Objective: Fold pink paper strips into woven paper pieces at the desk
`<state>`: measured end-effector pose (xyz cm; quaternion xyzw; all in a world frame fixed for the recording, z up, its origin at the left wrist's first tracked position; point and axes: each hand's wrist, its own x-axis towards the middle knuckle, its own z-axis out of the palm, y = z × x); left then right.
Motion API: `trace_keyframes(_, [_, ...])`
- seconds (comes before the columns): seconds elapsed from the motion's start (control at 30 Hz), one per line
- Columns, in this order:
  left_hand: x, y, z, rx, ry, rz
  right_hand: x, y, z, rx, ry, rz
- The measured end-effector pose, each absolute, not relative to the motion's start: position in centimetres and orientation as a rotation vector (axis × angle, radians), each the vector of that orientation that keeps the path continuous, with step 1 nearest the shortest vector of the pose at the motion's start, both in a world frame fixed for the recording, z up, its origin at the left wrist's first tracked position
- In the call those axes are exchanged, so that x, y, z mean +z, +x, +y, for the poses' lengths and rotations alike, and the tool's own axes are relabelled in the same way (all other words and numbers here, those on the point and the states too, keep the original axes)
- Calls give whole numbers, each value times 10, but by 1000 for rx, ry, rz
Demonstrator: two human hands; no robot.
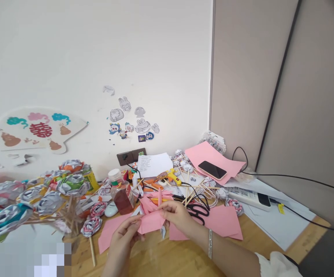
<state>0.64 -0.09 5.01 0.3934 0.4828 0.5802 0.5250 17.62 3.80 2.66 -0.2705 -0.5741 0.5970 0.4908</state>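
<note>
The left hand (127,231) pinches the left end of a small pink paper piece (153,222) between thumb and fingers, and the right hand (178,217) pinches its right end; the piece is held up above the near middle of the wooden table (152,256); a silvery bracelet (210,243) circles the right wrist. Just beyond the hands lie pink scraps (148,206); a pink sheet (109,234) lies to the left, and more pink sheets (223,223) lie to the right, with black-handled scissors (199,211) beside them; a white-capped bottle (122,194) of reddish liquid stands to the left, and a paper flower on a stick (91,226) lies nearer. Farther off are a yellow glue gun (173,177) and a handwritten sheet (155,165); to the far right, a phone (212,170) rests on a large pink sheet (191,152); many paper flowers (49,202) crowd the far left; cartoon stickers (142,125) dot the wall.
</note>
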Motion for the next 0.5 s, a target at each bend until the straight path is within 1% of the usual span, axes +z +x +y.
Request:
trace_keyframes(0.13, [51,5,-1,1375,936,1141,26,177,38,1368,-664,-1462])
trace_keyframes(0.37, [41,0,8,1209,958,1158,30,183,34,945,-751,-1753])
trace_keyframes(0.43, [41,-1,8,1183,1009,1192,31,184,32,923,-744,-1793])
trace_keyframes(0.5, [45,1,6,1163,1086,1237,31,186,32,975,-751,-1783])
